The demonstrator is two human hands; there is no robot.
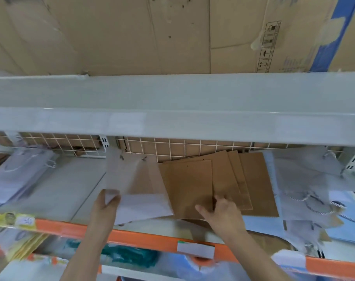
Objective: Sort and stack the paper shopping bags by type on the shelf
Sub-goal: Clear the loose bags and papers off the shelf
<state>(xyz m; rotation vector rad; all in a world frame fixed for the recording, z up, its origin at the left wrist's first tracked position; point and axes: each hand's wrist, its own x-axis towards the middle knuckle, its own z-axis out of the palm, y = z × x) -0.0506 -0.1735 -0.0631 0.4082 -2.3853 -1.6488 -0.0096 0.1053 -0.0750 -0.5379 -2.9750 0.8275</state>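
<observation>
Head view | left hand (106, 201) grip is pinching translucent white paper bag (130, 179) just left of fanned flat brown kraft paper bags (211, 183) on orange-edged shelf (152, 238) | right hand (219, 209) fingers are curling onto brown bags | advice: square brown edges, keeping white separate.

Left arm: bare forearm reaches up from the lower edge toward the shelf front, angled slightly right.
Left hand (108, 201): fingers curled, pinching the near corner of a white bag (132, 189).
Right arm: bare forearm rises from the lower right, angled left.
Right hand (219, 209): thumb spread left, fingers curled onto a brown bag (186, 189), gripping it.
</observation>
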